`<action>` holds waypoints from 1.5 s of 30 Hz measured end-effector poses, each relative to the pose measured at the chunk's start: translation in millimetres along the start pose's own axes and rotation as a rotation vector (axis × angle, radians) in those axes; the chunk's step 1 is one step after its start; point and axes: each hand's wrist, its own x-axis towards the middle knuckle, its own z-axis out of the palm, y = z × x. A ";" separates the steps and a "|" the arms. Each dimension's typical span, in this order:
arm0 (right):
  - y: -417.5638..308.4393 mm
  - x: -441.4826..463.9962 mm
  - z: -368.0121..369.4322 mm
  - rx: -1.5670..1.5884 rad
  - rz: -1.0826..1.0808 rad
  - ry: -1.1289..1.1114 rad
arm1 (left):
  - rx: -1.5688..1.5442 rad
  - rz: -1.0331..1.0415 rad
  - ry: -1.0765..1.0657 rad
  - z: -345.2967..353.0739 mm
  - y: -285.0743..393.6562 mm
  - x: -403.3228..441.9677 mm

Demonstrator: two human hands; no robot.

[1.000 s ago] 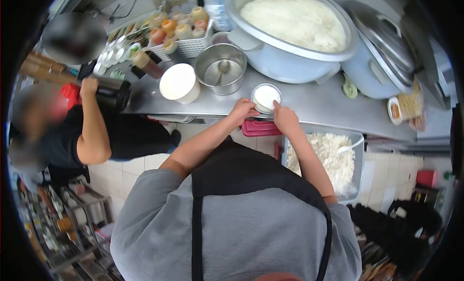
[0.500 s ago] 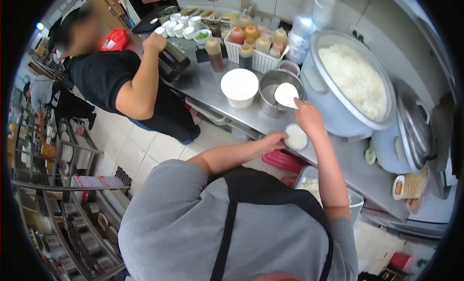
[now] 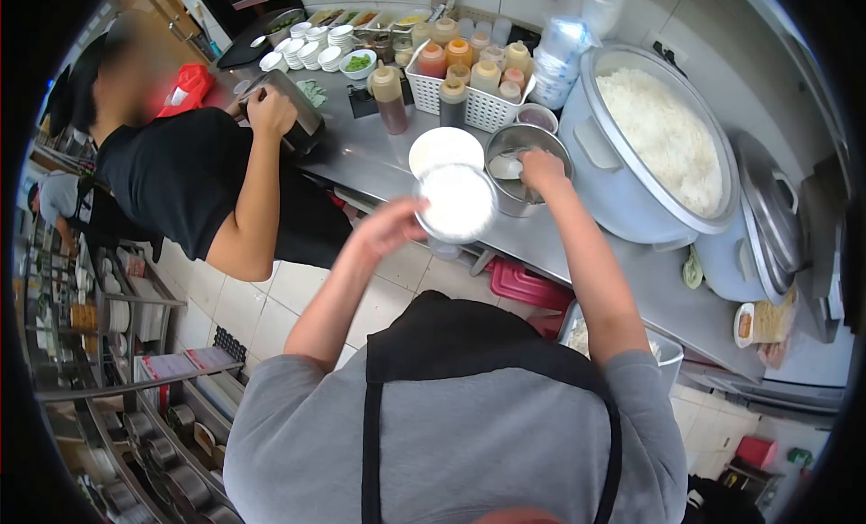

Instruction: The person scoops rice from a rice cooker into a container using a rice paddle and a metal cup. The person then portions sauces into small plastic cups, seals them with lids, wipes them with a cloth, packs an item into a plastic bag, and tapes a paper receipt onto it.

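Note:
My left hand (image 3: 394,226) grips the side of a small round bowl of white rice (image 3: 460,205), slightly blurred. The bowl is in front of a white round tub (image 3: 439,143) and hides part of it. My right hand (image 3: 545,170) is closed at the mouth of a metal pot (image 3: 563,154), holding a white rice paddle (image 3: 505,167) whose rounded head is down inside the pot. Its handle is mostly hidden by my fingers. Right of the pot stands a large pale rice container (image 3: 591,188), its inside heaped with cooked rice (image 3: 663,141).
Behind the pot is a white basket (image 3: 488,111) of sauce bottles, with another bottle (image 3: 388,100) beside it. Stacked small white dishes (image 3: 311,53) stand farther left. A co-worker in black (image 3: 185,177) holds a dark pitcher (image 3: 302,118). A pink lid (image 3: 528,285) is below the counter edge.
My left hand has carried the bowl of rice left and away from me, toward the tub. My right hand has lowered the rice paddle into the pot. The co-worker's pitcher has shifted left.

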 end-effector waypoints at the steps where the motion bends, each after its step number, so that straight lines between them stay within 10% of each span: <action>1: -3.1 -7.8 -9.1 0.027 -0.010 0.066 | 0.071 0.058 0.014 -6.1 17.6 9.1; 9: -16.7 -33.9 -43.8 0.149 -0.069 0.314 | 1.686 0.291 0.379 -25.3 19.5 141.9; 16: -33.9 -46.0 -66.0 0.265 -0.174 0.371 | 1.938 0.027 0.246 8.9 28.4 141.6; 25: -122.2 39.5 0.6 0.162 -0.245 -0.084 | 1.491 0.829 0.536 -46.3 77.0 43.6; 30: -138.9 61.8 29.7 0.196 -0.238 -0.187 | 0.673 0.359 0.546 -84.8 61.8 -2.6; 37: -125.0 71.9 29.3 0.258 -0.270 -0.239 | 0.232 0.263 0.440 -97.3 36.8 -20.0; 45: -93.4 30.1 -47.2 1.273 -0.201 -0.234 | 0.035 0.244 0.392 -101.6 14.4 -13.3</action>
